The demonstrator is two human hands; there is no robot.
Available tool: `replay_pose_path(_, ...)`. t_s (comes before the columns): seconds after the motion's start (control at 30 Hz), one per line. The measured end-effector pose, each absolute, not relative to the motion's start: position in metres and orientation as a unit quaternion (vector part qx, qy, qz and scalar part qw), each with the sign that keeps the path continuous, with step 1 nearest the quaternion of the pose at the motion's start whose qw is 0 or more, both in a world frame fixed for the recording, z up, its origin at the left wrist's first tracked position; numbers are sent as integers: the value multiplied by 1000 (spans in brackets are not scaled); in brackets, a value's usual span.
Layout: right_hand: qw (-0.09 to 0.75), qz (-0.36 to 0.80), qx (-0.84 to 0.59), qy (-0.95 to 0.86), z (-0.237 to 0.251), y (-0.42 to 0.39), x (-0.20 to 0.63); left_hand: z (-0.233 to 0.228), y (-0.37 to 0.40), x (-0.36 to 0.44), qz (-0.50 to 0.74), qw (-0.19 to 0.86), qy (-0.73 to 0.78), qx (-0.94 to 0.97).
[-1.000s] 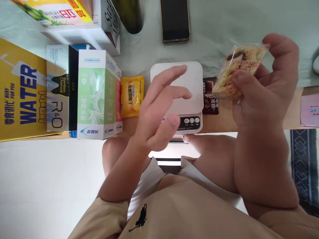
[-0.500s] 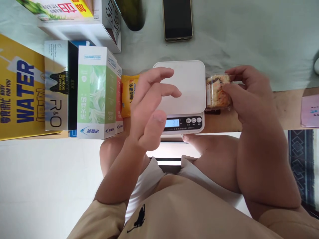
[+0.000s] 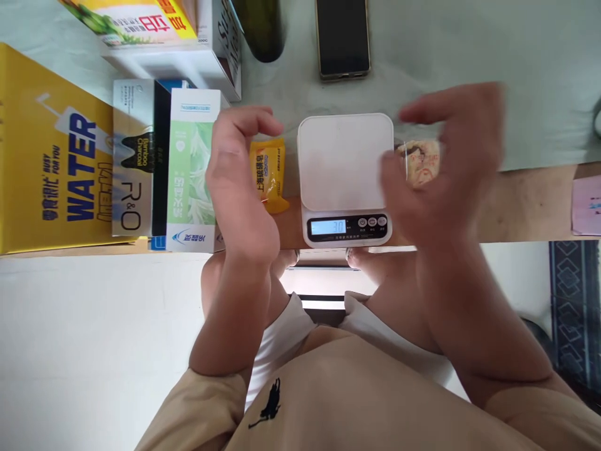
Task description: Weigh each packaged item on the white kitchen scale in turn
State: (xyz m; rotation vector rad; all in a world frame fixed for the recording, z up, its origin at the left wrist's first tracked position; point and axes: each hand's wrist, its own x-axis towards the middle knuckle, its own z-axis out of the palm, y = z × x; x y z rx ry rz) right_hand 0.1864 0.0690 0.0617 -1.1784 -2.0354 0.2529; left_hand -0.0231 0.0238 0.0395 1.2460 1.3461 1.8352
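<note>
A white kitchen scale lies at the table's front edge with nothing on its plate; its lit display seems to read 30. My right hand, blurred by motion, is over the scale's right side with thumb and forefinger spread, holding nothing. Partly behind it lies a bread-like snack in clear wrapping. My left hand, fingers bent and apart with nothing visible in them, hovers between a green and white box and a yellow soap packet, covering part of both.
Left of the hands stand a black and silver box and a big yellow box. More cartons and a dark green glass-like object are at the back. A phone lies behind the scale; a pink item is far right.
My right hand has let go of the wrapped snack and moved up and left towards the scale. My left hand has swung left off the scale, uncovering the soap packet. The view has shifted slightly.
</note>
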Motion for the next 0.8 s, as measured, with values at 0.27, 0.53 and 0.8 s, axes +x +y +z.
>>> replay_pose_path(0.27, 61, 184, -412, -890, 78, 57, 92, 67, 12, -21, 693, 318, 499, 412)
replay_pose_path(0.53, 71, 271, -408, -869, 53, 76, 72, 64, 9, -39, 677, 320, 478, 459)
replay_pose_path(0.8, 41, 247, -422, -872, 53, 72, 71, 61, 11, -35, 695, 302, 481, 440)
